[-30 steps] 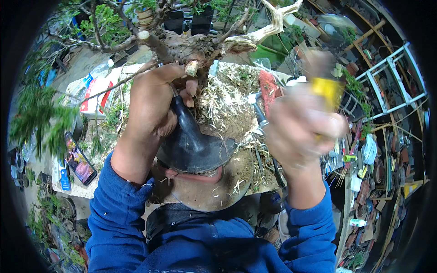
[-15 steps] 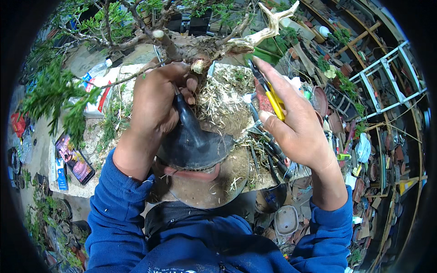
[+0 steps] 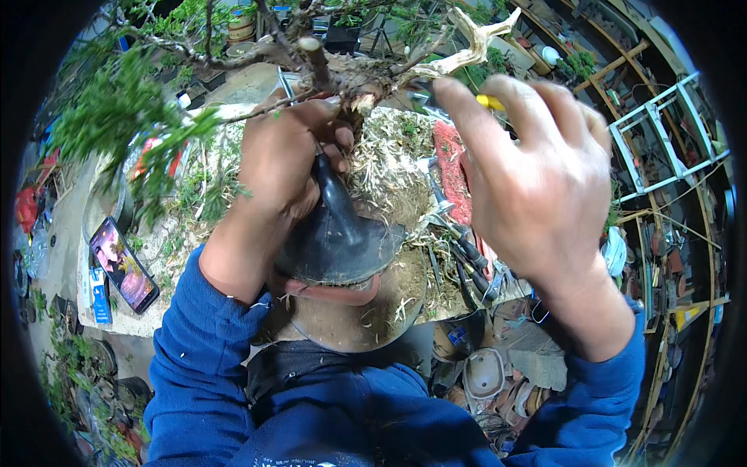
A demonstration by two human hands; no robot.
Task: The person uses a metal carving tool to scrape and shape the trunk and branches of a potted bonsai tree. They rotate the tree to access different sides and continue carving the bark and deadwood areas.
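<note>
The juniper (image 3: pixel 354 74) reaches over the far edge of the bench (image 3: pixel 148 321), its gnarled trunk just above and between the two hands; a torn pale stub (image 3: pixel 363 107) sits just beside the fingers of the left hand (image 3: pixel 284 152), and a bleached deadwood branch (image 3: pixel 467 53) forks off above the right hand (image 3: pixel 537 163). The left hand is curled closed around the slim top of a black flared piece (image 3: pixel 338 206); the right, fingers bent and a little blurred, holds a yellow-handled tool (image 3: pixel 490 102), mostly hidden behind the fingers.

Below the black piece I can see a reddish rim (image 3: pixel 331 291) over a round board (image 3: pixel 354 331); pale shavings (image 3: pixel 381 163) litter the bench beyond; a rough red block (image 3: pixel 451 173) lies by the right hand, with dark-handled tools (image 3: pixel 471 261) nearer the person; a phone (image 3: pixel 124 265) rests off left beside a blue-and-white packet (image 3: pixel 99 296); further right stands a pale ladder-like frame (image 3: pixel 652 144).
</note>
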